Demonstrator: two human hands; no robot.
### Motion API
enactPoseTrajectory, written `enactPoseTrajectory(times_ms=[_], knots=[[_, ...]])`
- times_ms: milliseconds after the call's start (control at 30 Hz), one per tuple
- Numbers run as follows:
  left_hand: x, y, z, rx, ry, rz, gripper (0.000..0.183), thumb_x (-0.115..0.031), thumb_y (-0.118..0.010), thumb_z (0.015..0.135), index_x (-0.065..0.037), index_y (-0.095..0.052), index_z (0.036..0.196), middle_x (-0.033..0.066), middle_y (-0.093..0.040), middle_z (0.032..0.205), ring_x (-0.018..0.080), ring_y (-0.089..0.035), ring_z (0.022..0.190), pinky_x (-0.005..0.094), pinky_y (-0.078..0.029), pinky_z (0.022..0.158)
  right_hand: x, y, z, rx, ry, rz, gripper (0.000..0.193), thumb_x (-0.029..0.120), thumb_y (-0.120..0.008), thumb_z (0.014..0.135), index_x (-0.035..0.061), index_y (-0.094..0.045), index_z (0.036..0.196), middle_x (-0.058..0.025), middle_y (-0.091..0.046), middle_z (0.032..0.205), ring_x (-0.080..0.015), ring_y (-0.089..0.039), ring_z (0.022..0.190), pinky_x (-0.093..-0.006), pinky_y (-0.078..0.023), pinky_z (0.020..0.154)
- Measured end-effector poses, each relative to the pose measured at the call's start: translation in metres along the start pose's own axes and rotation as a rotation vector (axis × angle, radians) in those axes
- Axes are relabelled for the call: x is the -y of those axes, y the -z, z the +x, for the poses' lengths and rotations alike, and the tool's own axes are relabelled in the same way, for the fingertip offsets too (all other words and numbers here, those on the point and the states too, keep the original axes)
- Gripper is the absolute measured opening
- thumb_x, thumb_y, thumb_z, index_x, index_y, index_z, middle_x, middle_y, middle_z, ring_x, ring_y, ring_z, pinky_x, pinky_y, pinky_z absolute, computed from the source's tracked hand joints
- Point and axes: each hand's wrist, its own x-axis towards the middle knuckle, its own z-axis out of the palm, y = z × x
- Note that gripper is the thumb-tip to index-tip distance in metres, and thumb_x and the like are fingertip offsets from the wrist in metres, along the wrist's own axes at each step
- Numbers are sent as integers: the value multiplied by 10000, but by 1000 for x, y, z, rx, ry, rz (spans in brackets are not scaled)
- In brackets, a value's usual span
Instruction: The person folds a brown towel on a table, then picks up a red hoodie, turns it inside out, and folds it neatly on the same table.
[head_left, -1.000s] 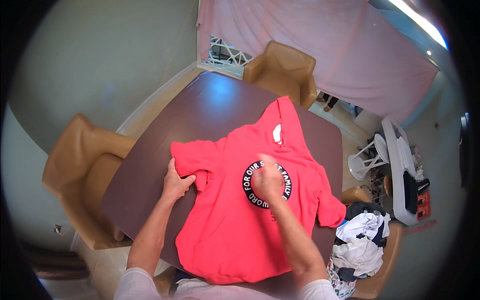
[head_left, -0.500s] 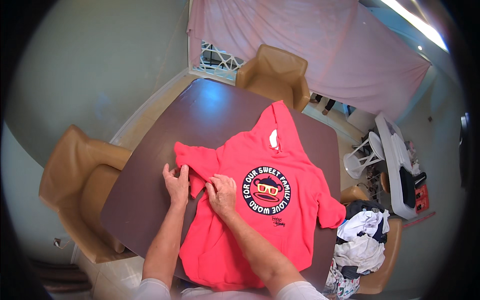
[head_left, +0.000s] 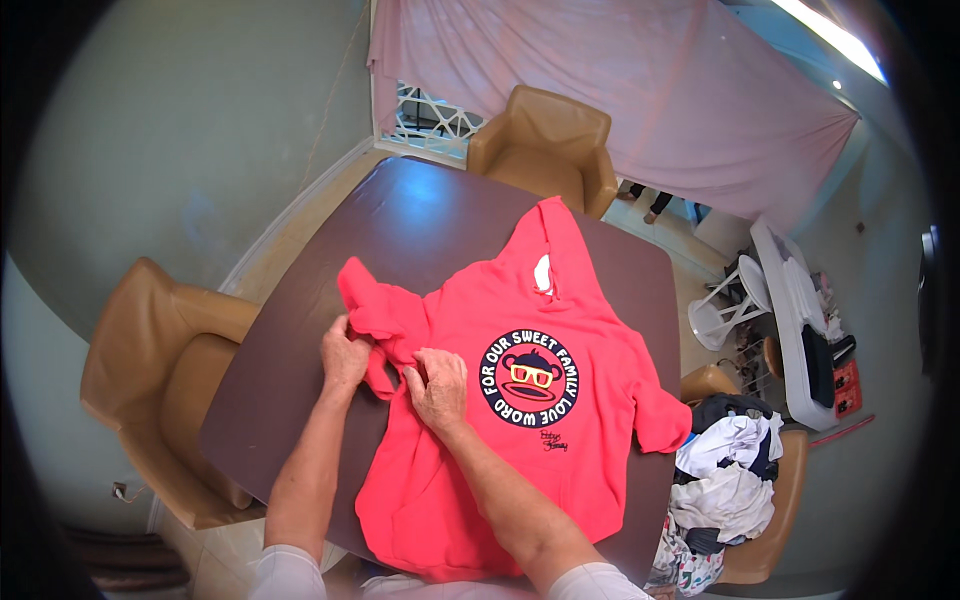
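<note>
A red hooded sweatshirt lies front up on a dark brown table, its hood pointing to the far side. On its chest is a round dark patch with a cartoon monkey face in yellow glasses. My left hand is closed on the bunched left-side sleeve, whose end stands raised beyond the fingers. My right hand pinches the cloth where that sleeve meets the body; its fingertips are partly hidden. The other sleeve hangs towards the right table edge.
Tan armchairs stand left of the table and beyond its far edge. A heap of mixed clothes fills a chair at the right. Farther right are a white stool and a long white table. Someone's legs show below the pink curtain.
My left hand has closed on the sleeve and shifted slightly left. The sleeve is bunched up more, with its end raised. My right hand has hardly moved.
</note>
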Motion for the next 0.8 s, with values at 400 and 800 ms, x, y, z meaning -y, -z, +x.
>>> enactPoseTrajectory(times_ms=[400,800], knots=[[-7,149,57,-406,-613,806,262,-62,-706,914,-99,-697,1173,135,-729,1052,365,-687,1043,523,-517,890,-2,3,-2,128,16,-78,451,223,-830,877,60,-712,1282,-119,-667,1364,-343,-570,1316,-560,-360,1208],[35,214,-8,-77,128,955,183,-160,-733,914,-74,-713,1074,199,-781,1021,424,-746,1010,511,-580,882,-4,1,-2,222,32,-230,743,450,-787,925,53,-571,1514,-206,-521,1582,-391,-438,1504,-593,-274,1260]])
